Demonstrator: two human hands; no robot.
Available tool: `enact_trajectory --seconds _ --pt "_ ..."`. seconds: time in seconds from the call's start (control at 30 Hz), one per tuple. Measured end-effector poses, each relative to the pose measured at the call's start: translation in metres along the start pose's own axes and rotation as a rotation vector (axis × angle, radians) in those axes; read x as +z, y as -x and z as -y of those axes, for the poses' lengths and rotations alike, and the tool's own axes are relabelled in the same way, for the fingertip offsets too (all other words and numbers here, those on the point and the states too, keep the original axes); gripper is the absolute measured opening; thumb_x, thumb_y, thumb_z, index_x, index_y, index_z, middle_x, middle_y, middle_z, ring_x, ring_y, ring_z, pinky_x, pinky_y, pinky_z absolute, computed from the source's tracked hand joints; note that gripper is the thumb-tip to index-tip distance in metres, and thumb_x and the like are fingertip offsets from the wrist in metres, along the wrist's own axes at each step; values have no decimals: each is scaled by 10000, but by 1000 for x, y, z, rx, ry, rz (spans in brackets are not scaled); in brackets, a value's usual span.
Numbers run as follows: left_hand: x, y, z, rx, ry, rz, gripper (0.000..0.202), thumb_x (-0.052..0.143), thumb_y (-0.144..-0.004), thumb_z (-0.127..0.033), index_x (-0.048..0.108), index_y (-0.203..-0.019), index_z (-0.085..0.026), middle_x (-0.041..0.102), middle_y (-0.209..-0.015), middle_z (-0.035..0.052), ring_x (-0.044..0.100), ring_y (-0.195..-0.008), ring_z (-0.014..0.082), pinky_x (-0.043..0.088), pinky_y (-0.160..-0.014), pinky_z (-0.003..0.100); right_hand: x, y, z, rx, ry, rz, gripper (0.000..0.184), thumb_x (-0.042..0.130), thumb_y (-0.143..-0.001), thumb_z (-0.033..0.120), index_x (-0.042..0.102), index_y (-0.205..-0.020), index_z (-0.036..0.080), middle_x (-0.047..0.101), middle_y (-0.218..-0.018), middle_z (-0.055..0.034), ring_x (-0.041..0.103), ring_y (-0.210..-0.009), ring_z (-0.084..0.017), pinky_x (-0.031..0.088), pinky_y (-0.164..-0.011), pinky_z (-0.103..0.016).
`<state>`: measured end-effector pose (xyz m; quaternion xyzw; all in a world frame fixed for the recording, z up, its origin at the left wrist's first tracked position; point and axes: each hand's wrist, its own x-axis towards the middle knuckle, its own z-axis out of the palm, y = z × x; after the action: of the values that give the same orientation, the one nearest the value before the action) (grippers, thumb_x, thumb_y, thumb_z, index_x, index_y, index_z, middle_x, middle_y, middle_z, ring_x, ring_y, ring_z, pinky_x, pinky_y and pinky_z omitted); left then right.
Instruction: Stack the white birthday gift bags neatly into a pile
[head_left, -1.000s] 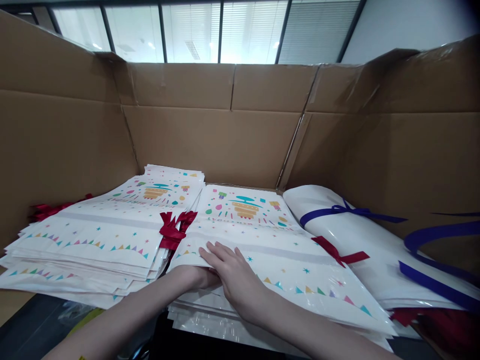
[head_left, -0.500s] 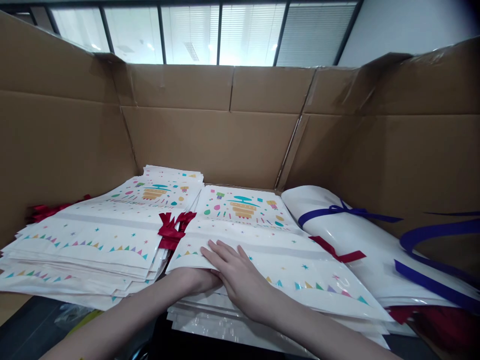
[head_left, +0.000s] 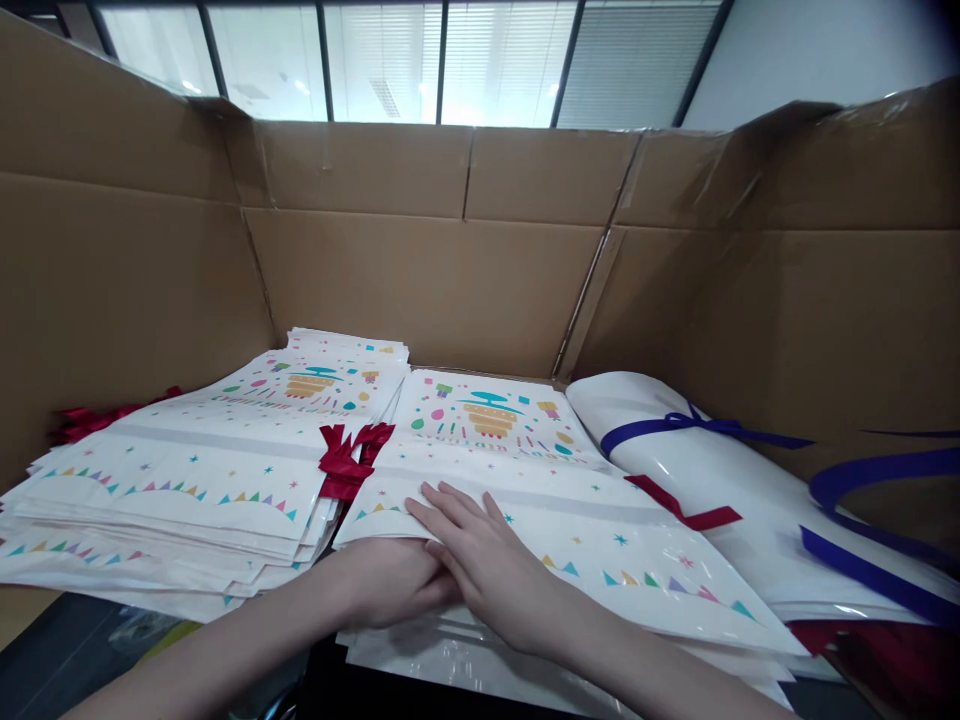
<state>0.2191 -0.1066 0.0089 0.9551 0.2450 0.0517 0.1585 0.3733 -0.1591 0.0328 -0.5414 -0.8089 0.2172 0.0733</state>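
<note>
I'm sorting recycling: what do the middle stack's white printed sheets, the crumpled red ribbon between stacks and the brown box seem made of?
White printed sheets: probably glossy plastic film, from bright highlights.
Crumpled red ribbon: perhaps satin, its folds shiny.
Brown box: matte cardboard, apparently; straight fold creases.

Creased brown cardboard walls (head_left: 420, 290) rise at the back and both sides. Above them stand dark-framed windows (head_left: 382, 60), blinds showing in some, beside a pale wall (head_left: 840, 50). At right lies a plump white bundle (head_left: 750, 480), belted with blue ribbon (head_left: 645, 433) tied in a bow
</note>
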Motion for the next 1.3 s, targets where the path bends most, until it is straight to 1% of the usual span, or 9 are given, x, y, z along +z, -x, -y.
enact_trajectory --seconds 0.1,0.2,0.33,0.5,0.77,0.97,1.1,1.2,1.3 --pt "-37 38 11 249 256 162 326 573 -931 -376 631 -1226 -251 659 -1201 47 621 -1105 207 497 -952 281 -4 3 -1 -31 17 26 480 287 -1014 294 305 -1493 262 221 -1575 -55 140 -1458 -269 150 -1138 -613" --pt "-57 80 49 161 401 27 202 545 -954 -299 695 -1089 -293 711 -1065 5 649 -1034 167 505 -931 261 -6 5 -3 -22 114 68 512 374 -989 247 301 -1495 266 194 -1580 -83 108 -1459 -303 145 -1124 -642" --pt "-48 125 131 -41 -159 -327 359 575 -917 -301 592 -1275 -270 604 -1290 59 567 -1193 239 486 -978 349 -3 4 -9 3 171 122 631 415 -904 85 298 -1498 262 199 -1578 -96 111 -1456 -307 133 -1137 -621" --pt "-28 153 187 -16 -491 -296 637 627 -869 -357 376 -1453 -317 453 -1444 58 489 -1283 281 474 -996 387 3 3 -21 -16 95 114 666 412 -883 58 308 -1489 316 200 -1578 -71 119 -1457 -291 138 -1142 -610" --pt "-32 160 194 32 -388 -581 302 503 -898 -163 655 -1112 -313 715 -1047 -8 696 -925 168 545 -810 227 -17 0 -22 -26 -75 185 659 539 -893 553 316 -1479 351 169 -1584 -67 83 -1453 -349 101 -1136 -626" --pt "-45 163 191 45 -565 -743 276 526 -908 -172 621 -1138 -292 727 -983 -24 707 -799 165 545 -777 248 -26 -29 -3 -129 -153 6 448 494 -943 424 518 -1363 272 430 -1458 -93 357 -1362 -262 336 -1092 -449" --pt "-53 165 190 -130 -488 -863 155 520 -927 -212 628 -1034 -246 704 -920 -61 676 -772 158 525 -711 247 -20 -75 14 -193 -437 -135 249 523 -911 238 667 -1109 194 616 -1183 -90 538 -1135 -213 386 -1034 -394" --pt "-58 162 188 -168 -408 -897 141 534 -921 -212 627 -1021 -246 688 -919 -82 659 -785 158 518 -693 254 -11 -121 28 36 -886 -30 157 529 -912 256 659 -931 170 662 -1045 -78 608 -1008 -200 446 -979 -398" --pt "-57 154 180 -46 -440 -879 168 547 -910 -174 628 -1038 -249 705 -906 -53 674 -780 160 528 -705 271 -1 -160 41 119 -1089 126 340 428 -965 422 578 -1044 128 684 -818 -88 675 -688 -181 579 -720 -388"
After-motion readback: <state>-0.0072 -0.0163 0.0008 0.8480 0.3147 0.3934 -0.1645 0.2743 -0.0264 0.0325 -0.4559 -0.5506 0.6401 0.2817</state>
